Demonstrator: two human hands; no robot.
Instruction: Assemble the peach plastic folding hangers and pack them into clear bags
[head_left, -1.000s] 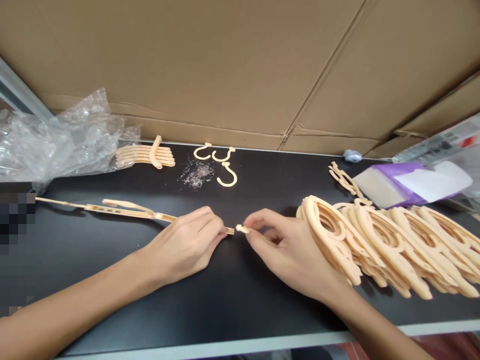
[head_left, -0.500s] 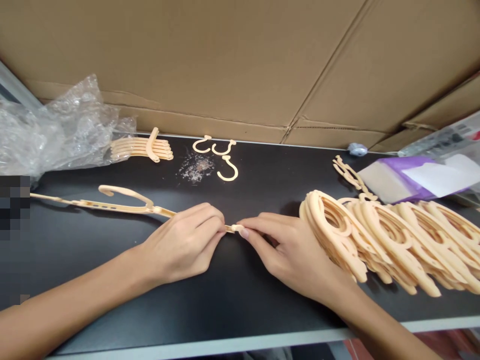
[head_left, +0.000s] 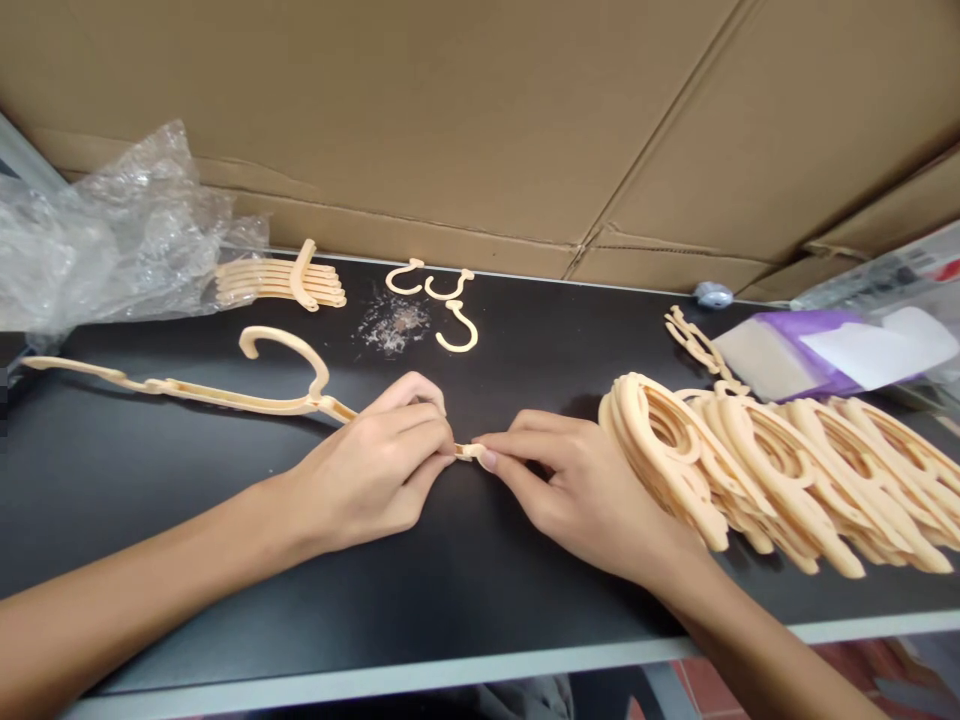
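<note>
A cream plastic clothes hanger [head_left: 225,397] stretches leftward from my hands above the black tabletop, its curved hook standing up and bending left. My left hand [head_left: 382,465] is closed around the hanger's right arm, covering part of it. Fingertips of my right hand [head_left: 559,480] pinch a small cream end piece [head_left: 472,452] just beyond my left fingers; most of this piece is hidden by the grip. The hanger end and the piece meet between the two hands, but how they join is too small to tell.
To the right lie stacked folded hangers [head_left: 750,470]. Farther back are loose hooks [head_left: 457,328], a pile of debris [head_left: 391,325] and several hanger arms [head_left: 281,282] beside clear plastic wrap [head_left: 142,230]. A purple packet [head_left: 787,350] sits at right. Cardboard [head_left: 420,120] rises behind the table.
The hanger has rolled, its hook now standing more upright, and more of its left end shows. Both hands keep their grips with little movement. The view has shifted slightly.
</note>
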